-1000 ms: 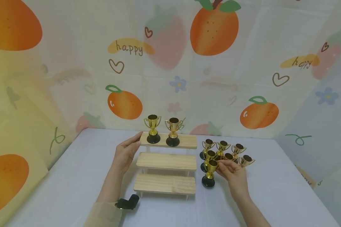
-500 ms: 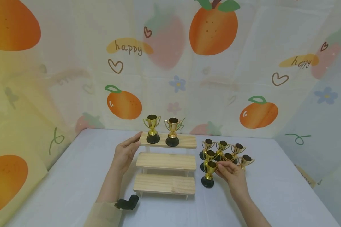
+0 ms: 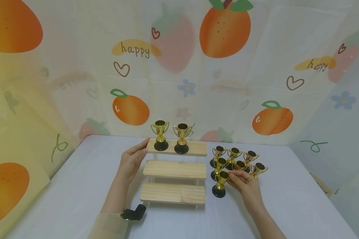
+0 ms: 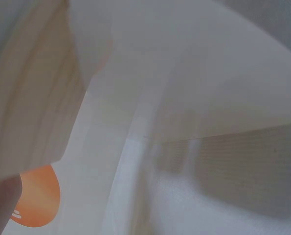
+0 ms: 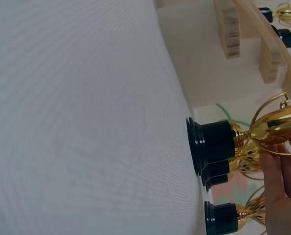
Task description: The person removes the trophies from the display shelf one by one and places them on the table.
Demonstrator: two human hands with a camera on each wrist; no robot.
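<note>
A wooden three-tier display stand (image 3: 175, 169) stands mid-table on pale legs. At the left end of its top board, my left hand (image 3: 131, 164) grips the corner with fingers and thumb. One fingertip shows past the board (image 4: 33, 98) in the left wrist view. My right hand (image 3: 246, 186) pinches the right handle of a small gold trophy cup (image 3: 220, 184) with a black base. This trophy (image 5: 277, 125) stands upright with its base at the tablecloth, right of the lowest board. Two similar trophies, a left one (image 3: 160, 134) and a right one (image 3: 182, 137), stand on the top board.
Several more gold trophies (image 3: 234, 155) stand grouped behind my right hand, partly hidden by it. The middle board (image 3: 175, 169) and lowest board (image 3: 173, 193) are bare wood. A white cloth (image 3: 77, 196) covers the table, and a fruit-printed curtain (image 3: 179, 83) hangs behind.
The pinched trophy's cup has come slightly lower in the head view, its base staying about where it was. My right hand has shifted down a little with it. My left hand is unchanged.
</note>
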